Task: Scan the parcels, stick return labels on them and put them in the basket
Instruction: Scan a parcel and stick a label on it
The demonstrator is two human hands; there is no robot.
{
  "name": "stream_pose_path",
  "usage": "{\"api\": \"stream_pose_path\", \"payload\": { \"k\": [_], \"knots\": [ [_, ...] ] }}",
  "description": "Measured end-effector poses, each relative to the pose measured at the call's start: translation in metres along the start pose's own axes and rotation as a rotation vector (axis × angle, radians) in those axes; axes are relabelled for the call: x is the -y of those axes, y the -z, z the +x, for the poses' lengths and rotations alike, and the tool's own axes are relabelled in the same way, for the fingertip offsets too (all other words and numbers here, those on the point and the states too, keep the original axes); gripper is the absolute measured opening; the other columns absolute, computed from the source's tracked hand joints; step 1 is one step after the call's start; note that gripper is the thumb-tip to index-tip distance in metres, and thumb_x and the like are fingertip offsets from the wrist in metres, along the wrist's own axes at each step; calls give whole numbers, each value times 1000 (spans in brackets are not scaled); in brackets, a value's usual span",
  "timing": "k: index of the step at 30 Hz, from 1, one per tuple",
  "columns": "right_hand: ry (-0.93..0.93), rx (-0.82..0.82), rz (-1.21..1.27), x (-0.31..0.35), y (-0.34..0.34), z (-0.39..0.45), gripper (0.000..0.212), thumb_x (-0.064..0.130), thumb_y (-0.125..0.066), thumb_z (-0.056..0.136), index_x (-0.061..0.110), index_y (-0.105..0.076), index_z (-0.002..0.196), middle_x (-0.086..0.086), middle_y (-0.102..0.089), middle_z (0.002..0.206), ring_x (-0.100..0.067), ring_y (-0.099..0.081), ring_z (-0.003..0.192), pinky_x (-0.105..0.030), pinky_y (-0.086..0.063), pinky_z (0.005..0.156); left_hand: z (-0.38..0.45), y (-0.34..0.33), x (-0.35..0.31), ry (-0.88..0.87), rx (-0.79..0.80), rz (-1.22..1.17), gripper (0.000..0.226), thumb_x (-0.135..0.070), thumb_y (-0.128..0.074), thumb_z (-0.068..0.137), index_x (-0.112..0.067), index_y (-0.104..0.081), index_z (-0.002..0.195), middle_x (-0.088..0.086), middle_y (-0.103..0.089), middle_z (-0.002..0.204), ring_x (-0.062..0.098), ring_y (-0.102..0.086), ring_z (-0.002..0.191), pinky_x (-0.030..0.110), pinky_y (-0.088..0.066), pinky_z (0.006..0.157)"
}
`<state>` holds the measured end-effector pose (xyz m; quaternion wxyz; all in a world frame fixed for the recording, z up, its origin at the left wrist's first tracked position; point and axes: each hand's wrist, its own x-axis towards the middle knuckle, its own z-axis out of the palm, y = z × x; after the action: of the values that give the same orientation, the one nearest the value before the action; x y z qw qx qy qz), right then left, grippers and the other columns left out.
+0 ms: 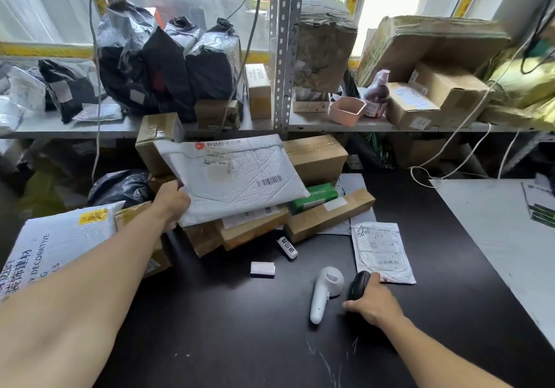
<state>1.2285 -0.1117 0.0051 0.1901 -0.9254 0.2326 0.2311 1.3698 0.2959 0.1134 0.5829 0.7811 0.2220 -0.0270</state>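
Note:
My left hand grips the left edge of a large white padded mailer and holds it tilted above a pile of cardboard parcels; its barcode faces me. On the black table my right hand is curled round a black handheld scanner. A white scanner lies just left of it. A small grey mailer lies flat beyond my right hand. A white label roll and a small white-purple block lie in front of the pile. No basket is visible.
A large white bag with printed text sits at the left table edge. Behind runs a metal shelf with black bags, boxes, a pink tub and a bottle. A white surface adjoins on the right, with cables hanging.

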Motion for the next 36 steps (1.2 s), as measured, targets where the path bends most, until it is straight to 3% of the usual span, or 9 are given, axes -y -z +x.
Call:
{"api": "stream_pose_path", "payload": {
  "k": [3,7,10,13,19,23,25,32,36],
  "knots": [
    [-29,55,-43,-4,-5,-9,99,53,-85,58,15,-32,132,-10,-53,133,-32,-54,123,-38,-49,94,-7,-5,6,-32,-132,64,29,5,-49,90,-5,-61,114,15,-65,117,32,-60,102,40,-53,90],
    [-32,23,-130,-14,-17,-18,71,27,-67,75,14,-36,138,-10,-55,129,-32,-56,120,-40,-49,98,-18,-9,11,200,-136,-210,24,1,-54,94,2,-56,119,12,-60,97,27,-58,77,20,-47,41],
    [-44,-17,-43,-15,-21,-26,56,22,-58,80,14,-40,132,-12,-57,124,-35,-58,115,-38,-50,94,-23,-7,16,302,118,-411,33,-5,-63,95,2,-58,127,13,-68,114,28,-68,89,38,-57,66],
    [-65,-71,69,-13,-18,-33,52,28,-58,81,12,-41,127,-14,-54,123,-37,-57,116,-38,-47,93,-36,-13,14,282,167,-447,36,7,-53,96,5,-53,132,16,-62,127,33,-64,104,45,-52,86],
    [36,-185,256,6,32,-44,48,30,-64,75,17,-48,119,-9,-63,109,-34,-61,105,-34,-46,78,-58,-28,11,195,93,-579,48,21,-43,93,10,-46,139,26,-56,134,39,-62,102,35,-60,51],
    [221,-213,420,33,71,-60,14,22,-65,71,19,-57,82,-2,-64,75,-20,-60,71,-28,-44,58,-82,-42,12,118,42,-652,48,24,-48,90,6,-51,134,25,-58,133,44,-59,111,53,-58,81],
    [302,-202,542,47,86,-72,16,13,-67,76,17,-53,69,0,-56,64,-16,-51,61,-27,-35,53,-91,-47,15,103,40,-670,45,22,-50,90,5,-53,133,23,-59,130,41,-60,110,52,-51,88],
    [479,-146,769,77,113,-108,22,9,-70,73,12,-51,60,0,-47,50,-12,-43,43,-19,-34,45,-124,-52,14,38,122,-684,27,17,-50,93,-1,-66,105,10,-74,94,28,-69,84,45,-55,75],
    [569,-93,879,87,119,-135,13,8,-63,66,5,-51,66,-10,-43,57,-9,-36,35,-18,-29,38,-143,-64,7,30,192,-691,29,18,-46,95,3,-62,113,15,-68,103,35,-65,94,46,-61,72]
  ]
}}
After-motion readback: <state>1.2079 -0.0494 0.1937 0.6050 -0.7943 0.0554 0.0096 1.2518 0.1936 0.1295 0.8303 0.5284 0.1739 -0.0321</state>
